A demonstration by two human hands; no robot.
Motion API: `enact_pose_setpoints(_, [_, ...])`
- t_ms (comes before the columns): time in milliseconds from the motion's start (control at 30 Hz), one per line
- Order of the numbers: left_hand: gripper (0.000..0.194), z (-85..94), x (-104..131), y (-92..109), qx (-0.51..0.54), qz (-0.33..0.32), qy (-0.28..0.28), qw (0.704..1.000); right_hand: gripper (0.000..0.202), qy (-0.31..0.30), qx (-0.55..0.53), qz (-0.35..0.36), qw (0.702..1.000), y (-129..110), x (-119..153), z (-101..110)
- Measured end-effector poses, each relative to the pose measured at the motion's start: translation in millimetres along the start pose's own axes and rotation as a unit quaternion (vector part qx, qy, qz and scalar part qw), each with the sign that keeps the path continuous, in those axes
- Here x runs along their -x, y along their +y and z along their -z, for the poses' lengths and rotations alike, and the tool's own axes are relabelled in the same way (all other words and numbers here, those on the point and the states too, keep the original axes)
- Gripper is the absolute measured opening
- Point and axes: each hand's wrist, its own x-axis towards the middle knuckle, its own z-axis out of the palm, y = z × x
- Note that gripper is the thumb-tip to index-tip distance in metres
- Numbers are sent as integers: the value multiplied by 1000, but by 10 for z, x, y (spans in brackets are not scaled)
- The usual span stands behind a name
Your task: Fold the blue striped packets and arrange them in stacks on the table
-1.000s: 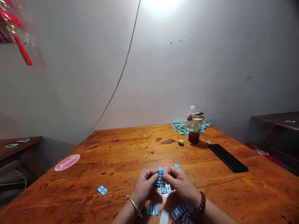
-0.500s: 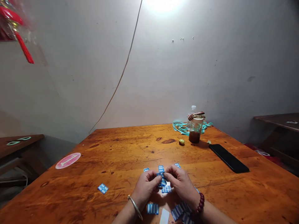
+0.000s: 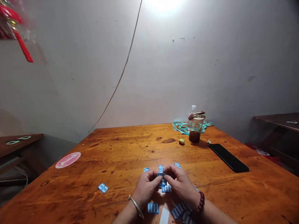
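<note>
My left hand (image 3: 146, 187) and my right hand (image 3: 181, 185) meet near the front middle of the wooden table, thumbs and forefingers pinched together. Between the fingertips is a small blue-and-white piece (image 3: 161, 175), partly hidden by them. More such pieces lie around the hands: one row (image 3: 161, 168) just beyond, one (image 3: 166, 189) below the fingertips, one (image 3: 153, 208) near my left wrist, and a group (image 3: 178, 210) beside my right wrist. A plain white strip (image 3: 164, 216) lies at the front.
A blue-and-white piece (image 3: 103, 188) and a pink oval (image 3: 68, 160) lie on the left. Toward the back right stand a jar of dark liquid (image 3: 194, 132) and a clear bottle, with teal straps (image 3: 181, 127) around them. A black phone (image 3: 229, 158) lies on the right.
Both hands stay almost in place. The fingertips have come slightly closer together, and the right thumb has shifted a little over the held piece.
</note>
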Motion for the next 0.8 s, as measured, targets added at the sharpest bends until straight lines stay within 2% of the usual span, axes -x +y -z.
enact_pose_setpoints(200, [25, 11, -17, 18, 70, 31, -2, 997, 12, 15, -76, -65, 995, 37, -38, 5])
enact_pose_setpoints(433, [26, 39, -30, -10, 47, 45, 11, 998, 15, 11, -143, -89, 986, 103, -55, -11])
enact_pose_setpoints(667, [24, 24, -20, -20, 55, 31, -5, 998, 19, -1, -182, -108, 977, 60, -44, -34])
enact_pose_setpoints(800, [23, 38, -18, -45, 84, 55, -18, 995, 20, -18, -187, -127, 974, 50, -51, -25])
